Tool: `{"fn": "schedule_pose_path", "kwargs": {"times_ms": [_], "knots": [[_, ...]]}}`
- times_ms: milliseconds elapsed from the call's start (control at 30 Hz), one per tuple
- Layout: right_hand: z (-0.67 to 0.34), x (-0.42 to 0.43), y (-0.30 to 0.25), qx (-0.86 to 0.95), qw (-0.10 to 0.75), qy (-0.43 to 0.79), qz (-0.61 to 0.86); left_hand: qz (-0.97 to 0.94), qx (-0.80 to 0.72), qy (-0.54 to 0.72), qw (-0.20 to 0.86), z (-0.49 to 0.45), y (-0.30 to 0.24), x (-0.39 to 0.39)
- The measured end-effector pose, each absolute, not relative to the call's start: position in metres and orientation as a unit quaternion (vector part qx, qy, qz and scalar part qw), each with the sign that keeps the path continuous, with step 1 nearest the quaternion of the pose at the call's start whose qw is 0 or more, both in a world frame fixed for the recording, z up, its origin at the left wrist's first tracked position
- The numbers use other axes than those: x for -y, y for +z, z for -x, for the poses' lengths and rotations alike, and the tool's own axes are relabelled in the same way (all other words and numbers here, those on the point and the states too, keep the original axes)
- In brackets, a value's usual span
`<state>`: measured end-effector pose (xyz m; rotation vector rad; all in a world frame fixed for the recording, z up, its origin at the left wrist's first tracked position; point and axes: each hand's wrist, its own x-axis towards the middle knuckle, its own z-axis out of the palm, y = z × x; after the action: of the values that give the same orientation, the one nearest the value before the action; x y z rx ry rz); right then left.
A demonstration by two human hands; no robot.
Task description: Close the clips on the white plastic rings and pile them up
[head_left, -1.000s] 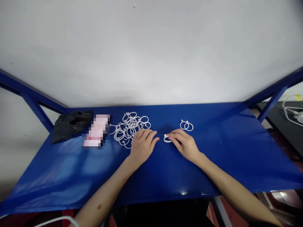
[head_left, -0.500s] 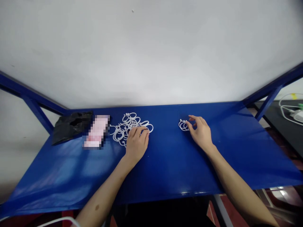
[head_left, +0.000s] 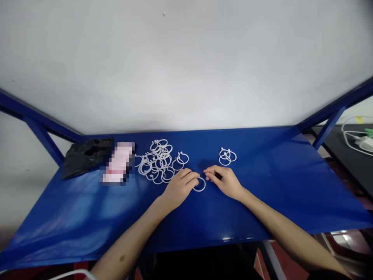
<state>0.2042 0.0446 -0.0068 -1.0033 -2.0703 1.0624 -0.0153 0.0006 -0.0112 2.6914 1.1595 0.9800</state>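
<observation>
My left hand [head_left: 180,187] pinches a single white plastic ring [head_left: 200,185] that rests against the blue table top [head_left: 274,194]. My right hand [head_left: 225,181] lies just right of that ring, fingers curled and pointing toward it, holding nothing that I can see. A heap of several white rings [head_left: 159,161] lies behind my left hand. A small stack of white rings [head_left: 227,156] lies behind my right hand.
A crumpled black plastic bag [head_left: 86,154] lies at the back left, and a pixelated pink-white packet [head_left: 119,162] sits beside it. A white wall rises behind the table. Blue frame struts slant at both sides. White cables [head_left: 358,136] lie on a surface at far right.
My left hand has drawn one ring out of the heap toward the middle. My right hand has left the small stack at the back and come back beside that ring.
</observation>
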Motion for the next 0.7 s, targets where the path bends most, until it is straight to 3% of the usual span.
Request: {"fn": "schedule_pose_path", "kwargs": {"times_ms": [467, 567, 700], "knots": [[-0.204, -0.042, -0.006, 0.882, 0.255, 0.225, 0.326, -0.826, -0.52, 0.218, 0.024, 0.016, -0.007, 0.001], [-0.204, -0.04, -0.007, 0.892, 0.238, 0.206, 0.324, -0.816, -0.528, 0.233, 0.023, 0.011, -0.011, 0.002], [-0.201, -0.036, -0.006, 0.875, 0.279, 0.242, 0.313, -0.778, -0.54, 0.314, 0.069, 0.006, -0.012, 0.004]]}}
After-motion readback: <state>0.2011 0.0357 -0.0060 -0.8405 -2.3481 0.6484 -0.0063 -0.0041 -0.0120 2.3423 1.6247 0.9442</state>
